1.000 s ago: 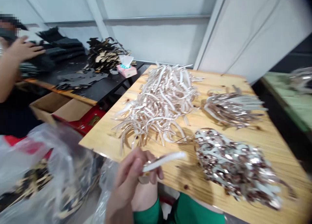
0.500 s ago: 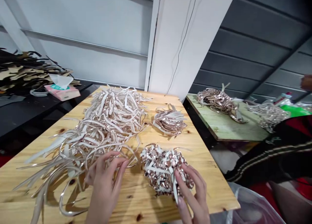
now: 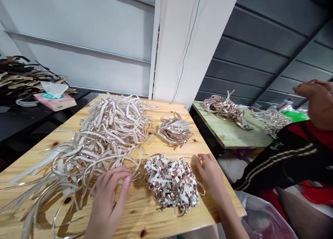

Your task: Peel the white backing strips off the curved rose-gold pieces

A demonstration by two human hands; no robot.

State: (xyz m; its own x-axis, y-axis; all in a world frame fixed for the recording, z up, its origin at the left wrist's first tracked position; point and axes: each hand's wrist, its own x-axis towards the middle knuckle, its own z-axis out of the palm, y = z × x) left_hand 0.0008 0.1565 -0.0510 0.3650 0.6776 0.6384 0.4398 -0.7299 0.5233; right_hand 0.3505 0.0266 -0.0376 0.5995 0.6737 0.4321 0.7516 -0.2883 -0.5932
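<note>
My left hand point(image 3: 111, 194) is at the near right edge of a large tangle of long strips point(image 3: 114, 138), pale on one face and shiny rose-gold on the other. Its fingers are curled with the thumb close to the index finger, beside a looped strip; anything between them is hidden. My right hand point(image 3: 209, 171) lies at the right side of a heap of short, crinkled rose-gold and white pieces point(image 3: 171, 183), fingers extended and apart. No object shows in it. Behind the heap lies a bundle of strips point(image 3: 175, 130).
A pink tissue box point(image 3: 57, 102) and dark strips point(image 3: 23, 78) are on the black table at left. At right, a pale green table point(image 3: 231, 135) bears more rose-gold strips point(image 3: 226, 109). A person's raised hand point(image 3: 317, 97) shows there. A plastic bag point(image 3: 262, 218) hangs below.
My right hand has left the strip on top of the crinkled heap and moved to its right side. My left hand has shifted slightly. The other person's hand has come further into view.
</note>
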